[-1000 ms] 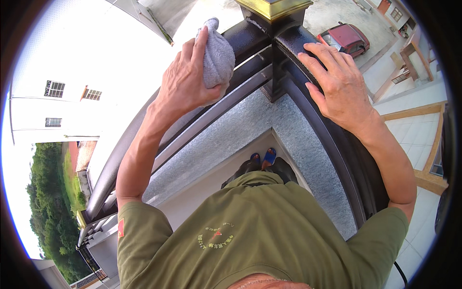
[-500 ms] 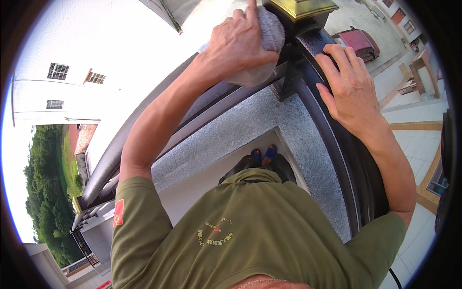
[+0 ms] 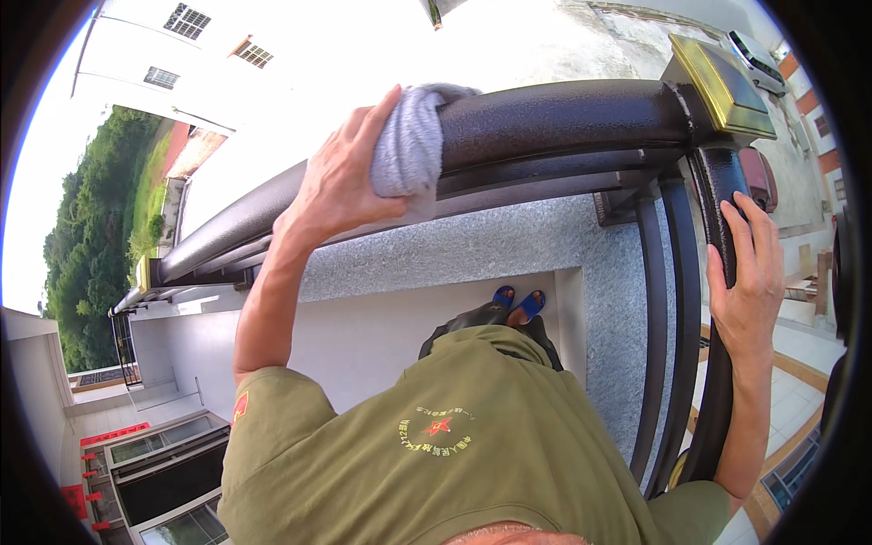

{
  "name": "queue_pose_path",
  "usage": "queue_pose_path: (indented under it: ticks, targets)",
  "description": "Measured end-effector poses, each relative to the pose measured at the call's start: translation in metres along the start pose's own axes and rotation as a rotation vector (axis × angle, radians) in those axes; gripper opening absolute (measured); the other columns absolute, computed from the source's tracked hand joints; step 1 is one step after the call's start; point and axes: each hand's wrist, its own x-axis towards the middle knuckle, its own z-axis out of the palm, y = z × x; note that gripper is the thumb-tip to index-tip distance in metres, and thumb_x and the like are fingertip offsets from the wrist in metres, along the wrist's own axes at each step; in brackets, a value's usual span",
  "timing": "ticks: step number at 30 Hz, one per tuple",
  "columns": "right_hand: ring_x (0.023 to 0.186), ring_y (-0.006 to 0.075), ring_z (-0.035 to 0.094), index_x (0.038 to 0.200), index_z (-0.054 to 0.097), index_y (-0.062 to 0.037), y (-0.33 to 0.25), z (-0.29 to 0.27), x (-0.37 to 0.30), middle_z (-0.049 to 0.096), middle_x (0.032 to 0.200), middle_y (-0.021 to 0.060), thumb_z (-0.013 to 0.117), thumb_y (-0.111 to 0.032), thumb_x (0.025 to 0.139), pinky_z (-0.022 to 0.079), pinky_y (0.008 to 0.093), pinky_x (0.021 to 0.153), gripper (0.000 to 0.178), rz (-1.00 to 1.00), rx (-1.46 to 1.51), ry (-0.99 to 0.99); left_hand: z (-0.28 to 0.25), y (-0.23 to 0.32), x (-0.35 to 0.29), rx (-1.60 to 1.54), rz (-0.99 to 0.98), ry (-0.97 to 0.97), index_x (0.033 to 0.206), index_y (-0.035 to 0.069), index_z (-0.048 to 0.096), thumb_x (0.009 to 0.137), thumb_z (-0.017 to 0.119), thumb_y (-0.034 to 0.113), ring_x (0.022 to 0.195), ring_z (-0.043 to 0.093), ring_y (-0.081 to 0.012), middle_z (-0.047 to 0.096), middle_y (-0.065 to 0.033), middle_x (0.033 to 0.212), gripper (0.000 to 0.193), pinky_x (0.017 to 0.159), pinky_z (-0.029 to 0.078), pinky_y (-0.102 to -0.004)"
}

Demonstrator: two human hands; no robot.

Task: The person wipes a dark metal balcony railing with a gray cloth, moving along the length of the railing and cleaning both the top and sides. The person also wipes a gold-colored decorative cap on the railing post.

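A grey cloth (image 3: 408, 145) is draped over the dark brown top rail (image 3: 563, 118), and my left hand (image 3: 343, 177) presses and grips it there. Part of the cloth hangs down the near side of the rail. Over on the right, my right hand (image 3: 750, 277) rests on the side rail (image 3: 722, 191), its fingers curled over the tube and the thumb on the inner side. That hand holds no cloth. Between the two rails stands a corner post with a gold-coloured cap (image 3: 720, 86).
Lower bars run beneath the top rail, above a grey granite ledge (image 3: 490, 241). My feet in blue sandals (image 3: 520, 302) stand inside the corner. Beyond the railing are a red car (image 3: 758, 179), a white vehicle (image 3: 756, 62) and trees (image 3: 100, 227). A window (image 3: 168, 472) is at lower left.
My left hand and the cloth have moved left along the top rail, away from the capped post. My right hand stays on the side rail. The view has turned.
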Motion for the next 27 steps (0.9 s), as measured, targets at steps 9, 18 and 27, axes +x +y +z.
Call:
queue_pose_path:
  ticks: [9,18,27]
  targets:
    - [0.129,0.0377,0.059,0.134,0.061,0.0016,-0.004,0.002,0.008,0.057,0.141,0.0178,0.079,-0.002,0.088,0.052,0.0489,0.105,0.049,0.012,-0.032,-0.073,-0.061,-0.128,-0.127,-0.045,-0.364,0.015,0.165,0.017,0.038,0.051,0.086,0.017,0.147,0.049,-0.0348,0.054,-0.0136,0.153,0.124,0.13,0.034,-0.0512]
    - [0.13,0.0377,0.058,0.137,0.059,0.0003,-0.011,0.01,0.009,0.055,0.143,0.0179,0.079,-0.004,0.091,0.051,0.0491,0.106,0.05,0.024,-0.127,-0.103,-0.011,-0.019,-0.002,-0.009,0.032,-0.059,0.167,0.014,0.032,0.06,0.093,0.048,0.128,0.063,-0.0386,0.061,-0.0193,0.136,0.128,0.114,0.051,-0.0517]
    - [0.142,0.0387,0.051,0.14,0.062,-0.0016,-0.05,0.0,0.015,0.056,0.147,0.0183,0.076,-0.001,0.088,0.042,0.0517,0.116,0.053,-0.198,-0.13,-0.086,0.06,0.135,0.1,0.009,0.257,0.273,0.153,-0.013,0.045,0.072,0.089,0.047,0.11,0.066,-0.0394,0.062,-0.0318,0.12,0.11,0.09,0.051,-0.0487]
